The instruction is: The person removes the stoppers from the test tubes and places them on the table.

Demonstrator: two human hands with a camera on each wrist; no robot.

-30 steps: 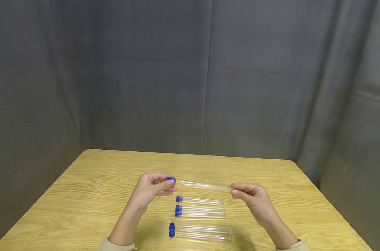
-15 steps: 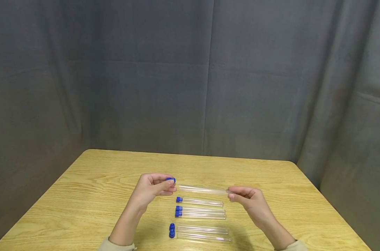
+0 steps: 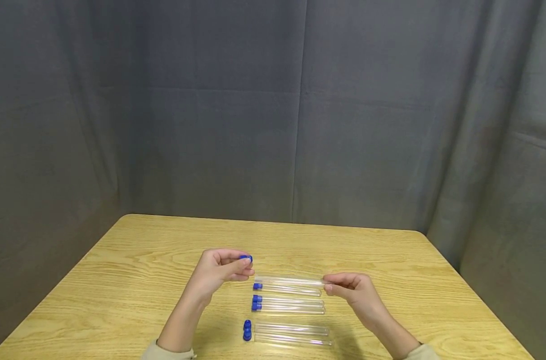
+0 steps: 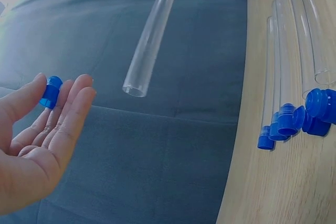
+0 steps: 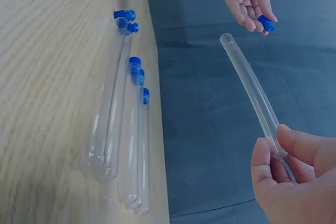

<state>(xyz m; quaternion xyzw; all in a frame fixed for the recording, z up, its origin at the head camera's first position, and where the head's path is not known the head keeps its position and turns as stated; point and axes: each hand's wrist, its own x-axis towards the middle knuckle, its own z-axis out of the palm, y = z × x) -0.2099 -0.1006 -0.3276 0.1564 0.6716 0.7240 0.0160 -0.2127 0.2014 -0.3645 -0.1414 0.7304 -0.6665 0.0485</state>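
Between thumb and fingers, my left hand (image 3: 220, 267) pinches a blue cap (image 4: 51, 92) in the air. My right hand (image 3: 356, 295) grips the rounded end of a clear test tube (image 5: 249, 87), whose uncapped mouth points toward the left hand. Cap and mouth are apart. Below on the table lie several capped test tubes (image 3: 291, 289) side by side. Nearer to me are two uncapped tubes (image 3: 291, 329), and two loose blue caps (image 3: 247, 330) sit by their left ends. In the head view the held tube hangs just beyond the farthest capped tube.
The light wood table (image 3: 164, 240) carries the tubes in its near middle part. Grey curtains (image 3: 209, 125) hang behind it and at both sides.
My right hand has moved left and toward me in the head view, bringing the held tube down near the capped tubes. The left hand with its cap has stayed almost still.
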